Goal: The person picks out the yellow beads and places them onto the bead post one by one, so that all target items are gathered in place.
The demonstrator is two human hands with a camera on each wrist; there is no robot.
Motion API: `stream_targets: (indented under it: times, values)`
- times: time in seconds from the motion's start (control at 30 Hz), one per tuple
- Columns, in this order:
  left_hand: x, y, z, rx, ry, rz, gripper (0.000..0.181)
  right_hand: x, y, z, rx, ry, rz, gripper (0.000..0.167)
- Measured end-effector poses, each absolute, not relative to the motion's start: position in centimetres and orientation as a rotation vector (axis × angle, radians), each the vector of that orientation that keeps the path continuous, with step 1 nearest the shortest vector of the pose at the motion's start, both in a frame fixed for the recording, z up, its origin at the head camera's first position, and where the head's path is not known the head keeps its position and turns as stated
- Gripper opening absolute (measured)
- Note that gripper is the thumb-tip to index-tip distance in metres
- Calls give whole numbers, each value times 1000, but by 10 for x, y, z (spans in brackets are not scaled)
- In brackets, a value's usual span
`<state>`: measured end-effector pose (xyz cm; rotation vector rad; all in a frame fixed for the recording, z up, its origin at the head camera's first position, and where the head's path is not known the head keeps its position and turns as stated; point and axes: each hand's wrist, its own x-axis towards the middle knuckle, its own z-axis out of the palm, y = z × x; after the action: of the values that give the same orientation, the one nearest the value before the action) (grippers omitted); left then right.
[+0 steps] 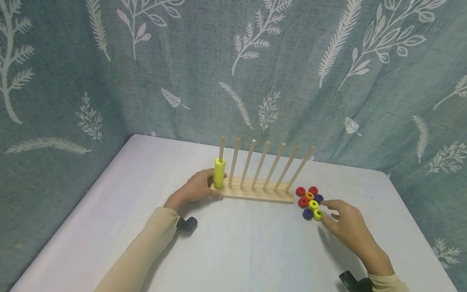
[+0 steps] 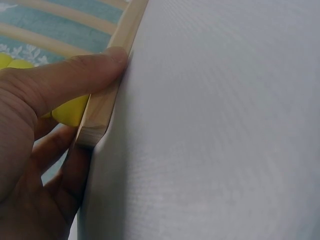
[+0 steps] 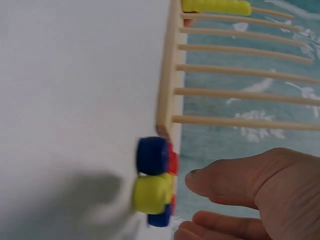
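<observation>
A wooden base [image 1: 255,197] with several upright pegs stands on the table. Yellow beads [image 1: 219,174] are stacked on its leftmost peg; the other pegs are bare. My left hand [image 1: 198,186] grips the base's left end, its thumb [image 2: 85,75] along the front edge and its fingers behind. Beyond the base's right end lies a cluster of loose beads: red [image 1: 303,202], orange [image 1: 309,196], dark blue [image 1: 307,214] and yellow [image 1: 318,214]. Beside this cluster hovers my right hand [image 1: 346,223], thumb and fingers apart, with nothing between them.
The white tabletop [image 1: 233,251] extends in front of the base and to both sides. A teal curtain [image 1: 204,81] with white leaf prints hangs behind the table and along its left. Dark wrist straps [image 1: 187,225] sit at the sleeve cuffs.
</observation>
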<state>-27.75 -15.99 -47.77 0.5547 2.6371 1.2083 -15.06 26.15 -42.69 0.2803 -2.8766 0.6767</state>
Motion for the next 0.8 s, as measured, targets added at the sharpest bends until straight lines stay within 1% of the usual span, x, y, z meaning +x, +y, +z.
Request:
stream_targets:
  times: [0.2, 0.7, 0.8]
  values:
    - [-277, -159, -479, 548, 2640, 1205, 71, -152, 255, -440, 296, -2907, 638, 44]
    - [-280, -159, -479, 573, 2643, 1201, 71, -158, 252, -451, 270, -2923, 603, 24]
    - [-280, -159, -478, 568, 2642, 1202, 71, -157, 252, -452, 268, -2923, 588, 23]
